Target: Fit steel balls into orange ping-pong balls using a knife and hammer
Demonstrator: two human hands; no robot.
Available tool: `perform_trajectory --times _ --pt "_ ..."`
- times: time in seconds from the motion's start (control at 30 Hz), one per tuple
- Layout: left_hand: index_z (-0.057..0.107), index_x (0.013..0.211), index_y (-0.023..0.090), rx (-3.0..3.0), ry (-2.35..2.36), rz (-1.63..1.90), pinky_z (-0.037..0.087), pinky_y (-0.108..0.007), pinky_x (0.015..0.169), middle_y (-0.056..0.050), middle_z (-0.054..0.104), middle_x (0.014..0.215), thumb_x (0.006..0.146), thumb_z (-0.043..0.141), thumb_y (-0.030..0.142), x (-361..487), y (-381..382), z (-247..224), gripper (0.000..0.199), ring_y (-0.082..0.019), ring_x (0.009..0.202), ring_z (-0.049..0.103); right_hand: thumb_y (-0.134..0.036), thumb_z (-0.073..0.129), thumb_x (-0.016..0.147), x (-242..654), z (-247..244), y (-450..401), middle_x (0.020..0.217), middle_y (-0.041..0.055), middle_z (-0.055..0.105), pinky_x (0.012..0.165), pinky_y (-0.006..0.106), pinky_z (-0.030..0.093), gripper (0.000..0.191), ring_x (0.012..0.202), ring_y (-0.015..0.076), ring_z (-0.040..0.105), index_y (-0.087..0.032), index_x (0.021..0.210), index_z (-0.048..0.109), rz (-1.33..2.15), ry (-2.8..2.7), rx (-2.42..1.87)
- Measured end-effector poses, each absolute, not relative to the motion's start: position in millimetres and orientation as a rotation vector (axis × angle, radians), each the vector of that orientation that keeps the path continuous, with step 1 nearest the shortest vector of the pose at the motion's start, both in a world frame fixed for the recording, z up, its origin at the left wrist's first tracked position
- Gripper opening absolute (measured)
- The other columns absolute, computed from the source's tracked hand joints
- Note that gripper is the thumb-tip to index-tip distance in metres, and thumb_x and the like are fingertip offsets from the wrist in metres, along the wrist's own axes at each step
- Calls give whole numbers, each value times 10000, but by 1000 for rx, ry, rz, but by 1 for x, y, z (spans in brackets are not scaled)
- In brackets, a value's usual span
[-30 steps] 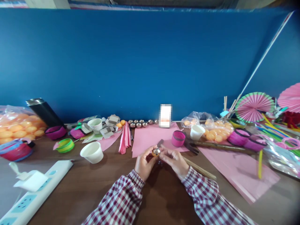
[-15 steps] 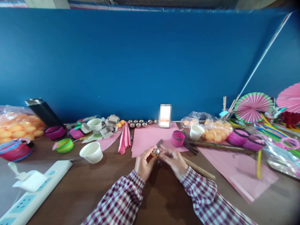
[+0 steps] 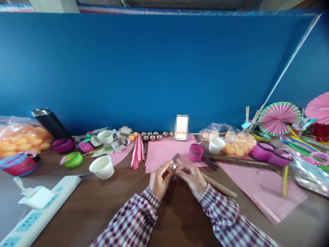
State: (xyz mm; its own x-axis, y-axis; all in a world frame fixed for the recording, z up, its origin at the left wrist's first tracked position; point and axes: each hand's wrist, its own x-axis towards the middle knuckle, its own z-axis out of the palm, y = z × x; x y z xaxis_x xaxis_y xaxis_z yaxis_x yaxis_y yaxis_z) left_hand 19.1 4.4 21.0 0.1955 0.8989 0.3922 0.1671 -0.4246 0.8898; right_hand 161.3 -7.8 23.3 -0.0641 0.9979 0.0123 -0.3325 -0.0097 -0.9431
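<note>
Between my two hands, over the brown table, is a small ball (image 3: 172, 167), shiny silver with an orange part at its lower left. My left hand (image 3: 159, 180) has its thumb and fingers closed round the ball from the left. From the right, my right hand (image 3: 191, 177) pinches at the ball's edge, its fingertips partly hidden. Just below the ball a small silvery piece (image 3: 175, 179) shows. Behind my right hand lies a wooden-handled hammer (image 3: 218, 185), its dark head on the pink sheet (image 3: 164, 151).
Silver balls (image 3: 152, 136) line the back beside a pixelated upright screen (image 3: 182, 127). White cups (image 3: 102, 168) and a magenta cup (image 3: 195, 153) stand around. A power strip (image 3: 43, 209) lies left, bags of orange balls (image 3: 239, 144) at both sides, and a dark stick (image 3: 246, 162) right.
The whole view has shifted slightly, with things appearing a little further right. Both hands keep the same hold around the ball.
</note>
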Motion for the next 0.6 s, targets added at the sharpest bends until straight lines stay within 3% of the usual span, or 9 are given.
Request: perform_trajectory --times 0.2,0.43,0.6 --pt "536 1094 181 1802 1019 1269 410 -354 884 -61 597 1070 721 531 194 19 6 17 373 -205 987 542 -253 714 565 161 24 -8 781 25 652 711 297 456 324 743 163 598 -160 842 573 1427 -937 -871" --pt "544 1090 191 1800 1015 1270 408 -358 891 -63 597 1071 718 538 191 19 5 16 372 -211 991 540 -272 715 557 161 22 -7 800 47 658 748 332 457 379 769 186 604 -149 889 581 1437 -945 -914" --pt "538 1099 184 1664 996 1250 397 -379 901 -74 590 1084 702 564 212 21 4 17 399 -225 1003 533 -294 712 560 163 20 -5 790 52 659 687 322 477 376 713 183 609 -139 879 588 1418 -955 -940"
